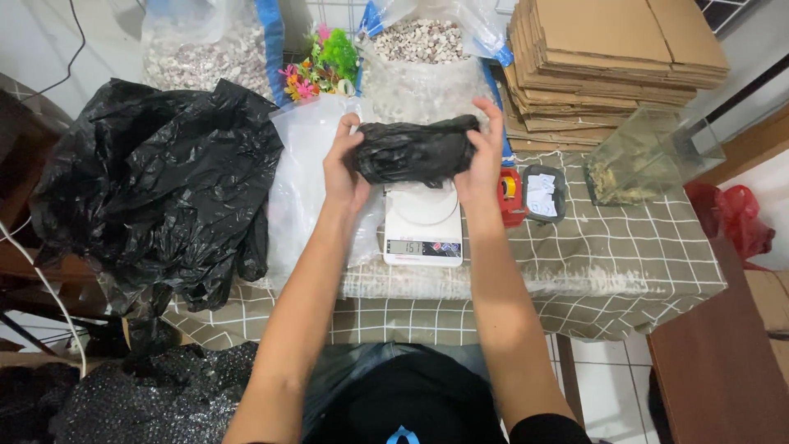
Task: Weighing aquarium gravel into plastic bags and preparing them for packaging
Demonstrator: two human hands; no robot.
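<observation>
Both my hands hold a small black plastic bundle (413, 151) just above a white digital kitchen scale (423, 225). My left hand (343, 168) grips the bundle's left end and my right hand (483, 160) grips its right end. The scale sits on a checked grey-green tablecloth (608, 247) and its display is lit. The bundle hides most of the scale's round platform.
A big crumpled black plastic bag (156, 189) lies at the left. Clear bags of pebbles (423, 57) and colourful plastic plants (325, 66) stand behind. Flat cardboard (608, 57) is stacked at the back right, beside a glass tank (649, 156), a dark tray (542, 193) and a red tape dispenser (511, 196).
</observation>
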